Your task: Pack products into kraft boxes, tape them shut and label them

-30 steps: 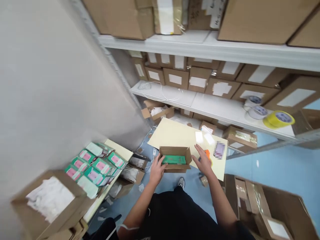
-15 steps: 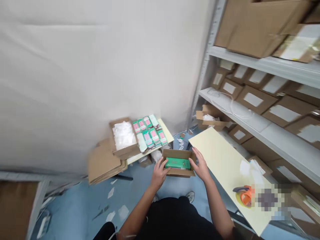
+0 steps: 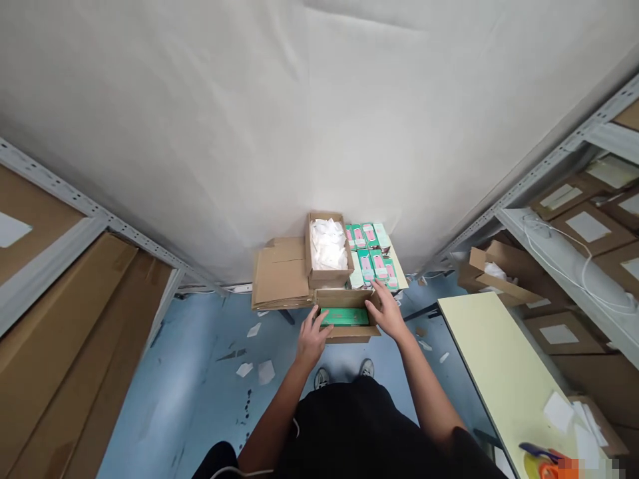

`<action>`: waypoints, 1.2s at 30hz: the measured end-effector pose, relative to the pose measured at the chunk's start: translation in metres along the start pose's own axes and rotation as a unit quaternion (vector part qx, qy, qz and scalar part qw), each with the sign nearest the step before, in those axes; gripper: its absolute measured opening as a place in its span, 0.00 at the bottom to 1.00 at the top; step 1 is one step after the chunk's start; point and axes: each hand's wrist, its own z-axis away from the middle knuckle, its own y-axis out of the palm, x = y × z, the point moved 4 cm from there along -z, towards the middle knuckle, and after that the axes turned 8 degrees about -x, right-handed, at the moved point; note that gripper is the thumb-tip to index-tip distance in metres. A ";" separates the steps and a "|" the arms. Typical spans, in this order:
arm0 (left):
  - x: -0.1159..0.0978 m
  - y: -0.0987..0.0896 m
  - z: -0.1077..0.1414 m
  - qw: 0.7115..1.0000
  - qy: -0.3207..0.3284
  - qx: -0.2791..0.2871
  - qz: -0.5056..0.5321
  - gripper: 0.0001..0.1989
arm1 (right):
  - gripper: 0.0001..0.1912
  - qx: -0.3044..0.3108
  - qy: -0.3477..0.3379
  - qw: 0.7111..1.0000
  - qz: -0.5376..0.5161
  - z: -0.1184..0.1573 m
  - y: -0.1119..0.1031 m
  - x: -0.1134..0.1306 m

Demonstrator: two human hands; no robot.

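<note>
Between my hands is an open cardboard box (image 3: 344, 298), held up in front of my body above the floor. A green box (image 3: 347, 317) lies lengthwise inside it. My left hand (image 3: 311, 338) grips the left end of the cardboard box, its fingertips over the rim by the green box. At the opposite end my right hand (image 3: 387, 313) holds the right wall, with the thumb reaching inside. The undersides of both hands' grip are hidden.
Just beyond, a small table carries flattened cardboard (image 3: 280, 271), a carton of white bags (image 3: 329, 246) and several green-and-pink packs (image 3: 372, 263). A pale yellow table (image 3: 499, 352) with a tape dispenser (image 3: 549, 466) stands right. Shelves (image 3: 559, 256) flank both sides; paper scraps (image 3: 266, 372) litter the floor.
My view has turned left, so the small table and wall now lie straight ahead. The cardboard box and green box stay in both hands, now nearer the small table.
</note>
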 end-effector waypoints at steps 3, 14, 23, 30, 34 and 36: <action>0.021 0.000 -0.001 0.999 -0.031 -0.004 -0.006 0.19 | 0.32 0.018 -0.013 1.000 0.010 -0.032 0.017 0.009; 0.063 0.028 -0.036 0.996 -0.083 -0.023 -0.034 0.21 | 0.40 0.114 -0.019 0.992 0.045 -0.174 0.102 -0.047; 0.082 0.053 -0.053 0.994 -0.087 -0.013 -0.063 0.21 | 0.43 0.299 0.021 0.931 0.209 -0.298 0.209 -0.077; 0.077 0.051 -0.052 0.992 -0.118 -0.008 -0.053 0.24 | 0.35 0.356 0.036 0.888 0.290 -0.320 0.269 -0.103; 0.080 0.050 -0.053 0.991 -0.117 -0.002 -0.059 0.22 | 0.21 0.356 0.008 0.891 0.281 -0.310 0.276 -0.101; 0.080 0.050 -0.054 0.992 -0.108 -0.003 -0.060 0.20 | 0.22 0.343 0.003 0.896 0.281 -0.307 0.269 -0.098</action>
